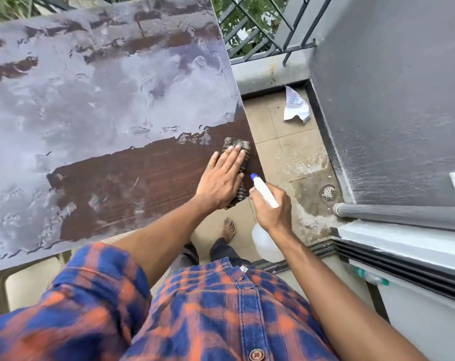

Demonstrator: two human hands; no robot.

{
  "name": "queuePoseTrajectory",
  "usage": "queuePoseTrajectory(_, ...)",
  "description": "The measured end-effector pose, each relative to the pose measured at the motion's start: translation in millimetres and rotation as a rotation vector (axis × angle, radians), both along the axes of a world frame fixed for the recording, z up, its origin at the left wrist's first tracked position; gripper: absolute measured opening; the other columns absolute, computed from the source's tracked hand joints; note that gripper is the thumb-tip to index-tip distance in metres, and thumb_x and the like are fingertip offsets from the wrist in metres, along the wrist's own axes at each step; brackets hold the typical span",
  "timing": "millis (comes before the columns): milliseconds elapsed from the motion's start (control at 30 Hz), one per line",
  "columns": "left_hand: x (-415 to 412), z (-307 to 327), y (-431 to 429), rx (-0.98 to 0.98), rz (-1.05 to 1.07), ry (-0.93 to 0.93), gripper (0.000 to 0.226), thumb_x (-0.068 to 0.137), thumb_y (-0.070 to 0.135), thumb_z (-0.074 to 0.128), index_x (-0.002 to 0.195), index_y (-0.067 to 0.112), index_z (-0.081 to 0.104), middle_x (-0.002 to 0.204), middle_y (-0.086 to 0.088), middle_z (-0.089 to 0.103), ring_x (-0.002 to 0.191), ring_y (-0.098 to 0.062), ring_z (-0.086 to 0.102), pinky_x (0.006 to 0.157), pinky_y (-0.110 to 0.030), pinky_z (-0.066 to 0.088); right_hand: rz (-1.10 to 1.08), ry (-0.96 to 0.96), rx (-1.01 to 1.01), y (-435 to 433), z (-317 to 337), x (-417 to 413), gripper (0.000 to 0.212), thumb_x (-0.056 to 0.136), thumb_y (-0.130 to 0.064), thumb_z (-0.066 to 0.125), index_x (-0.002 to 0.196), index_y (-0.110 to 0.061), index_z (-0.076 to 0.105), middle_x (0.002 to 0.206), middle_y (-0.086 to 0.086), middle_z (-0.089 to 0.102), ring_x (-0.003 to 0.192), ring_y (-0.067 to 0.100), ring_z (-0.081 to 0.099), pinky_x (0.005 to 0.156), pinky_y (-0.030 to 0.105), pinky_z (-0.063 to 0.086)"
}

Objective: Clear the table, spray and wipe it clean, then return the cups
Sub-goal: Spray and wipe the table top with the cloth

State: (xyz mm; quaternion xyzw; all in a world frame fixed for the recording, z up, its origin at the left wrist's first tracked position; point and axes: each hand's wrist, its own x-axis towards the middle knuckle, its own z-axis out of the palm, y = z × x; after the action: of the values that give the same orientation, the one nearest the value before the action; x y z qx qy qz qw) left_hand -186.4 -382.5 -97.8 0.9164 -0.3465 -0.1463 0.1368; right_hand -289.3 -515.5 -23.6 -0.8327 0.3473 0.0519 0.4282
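Observation:
The brown wooden table (122, 178) fills the left of the view, most of its top covered by a wet sheen. My left hand (222, 178) presses flat, fingers straight, on a dark checked cloth (240, 147) at the table's right edge. Just to its right, off the table, my right hand (269, 207) grips the neck of a white spray bottle (264, 190) with a blue nozzle, its translucent body hanging below my wrist. No cups are in view.
A tiled floor (286, 142) runs along the table's right side, with a crumpled paper (296, 105), a round drain (328, 192) and my bare foot (229, 227). A grey wall (390, 100) and pipe (403, 212) stand at the right, a metal railing (260, 29) behind.

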Motion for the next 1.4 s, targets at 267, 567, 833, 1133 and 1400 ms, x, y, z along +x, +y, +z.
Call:
queuePoseTrajectory(267, -9, 1, 173, 0.027, 0.525, 0.001, 0.059, 0.106, 0.039, 0.024, 0.161, 0.02, 0.013, 0.169, 0.0, 0.01, 0.155, -0.017, 0.005, 0.125, -0.044, 0.001, 0.184, 0.009, 0.076, 35, -3, 8, 0.036, 0.09, -0.024, 0.064, 0.068, -0.004, 0.045, 0.056, 0.004, 0.039, 0.057, 0.021, 0.035, 0.055, 0.038, 0.033)
queuePoseTrajectory(567, -71, -2, 295, 0.086, 0.729, -0.023, 0.062, 0.104, 0.04, 0.024, 0.16, 0.014, 0.018, 0.168, -0.008, 0.016, 0.154, -0.027, 0.013, 0.124, -0.049, 0.007, 0.346, -0.023, 0.102, 64, -10, 13, 0.039, 0.092, -0.022, 0.065, 0.066, -0.005, 0.042, 0.055, 0.0, 0.037, 0.056, 0.021, 0.035, 0.054, 0.038, 0.03)
queuePoseTrajectory(833, -84, -6, 209, 0.005, 0.838, -0.022, 0.061, 0.105, 0.036, 0.022, 0.16, 0.01, 0.014, 0.169, -0.008, 0.008, 0.156, -0.024, 0.004, 0.125, -0.047, 0.002, 0.292, -0.016, 0.102, 56, -10, 5, 0.04, 0.093, -0.022, 0.066, 0.064, -0.007, 0.042, 0.056, 0.0, 0.038, 0.056, 0.018, 0.034, 0.054, 0.036, 0.029)
queuePoseTrajectory(1133, -70, -2, 23, -0.029, 0.433, 0.027, 0.061, 0.106, 0.037, 0.019, 0.161, 0.011, 0.011, 0.169, -0.008, 0.005, 0.156, -0.024, -0.001, 0.126, -0.044, -0.002, -0.011, -0.03, 0.016, 21, -15, -13, 0.031, 0.085, -0.033, 0.062, 0.066, -0.009, 0.059, 0.053, 0.002, 0.05, 0.054, 0.025, 0.045, 0.054, 0.037, 0.036)
queuePoseTrajectory(1400, -54, -6, -11, 0.018, 0.024, 0.0, 0.06, 0.107, 0.039, 0.022, 0.16, 0.011, 0.019, 0.167, -0.008, 0.019, 0.155, -0.025, 0.01, 0.125, -0.048, 0.007, -0.126, 0.0, 0.001, 2, -15, -30, 0.028, 0.084, -0.033, 0.065, 0.068, -0.01, 0.064, 0.05, -0.006, 0.054, 0.052, 0.022, 0.05, 0.054, 0.036, 0.037)
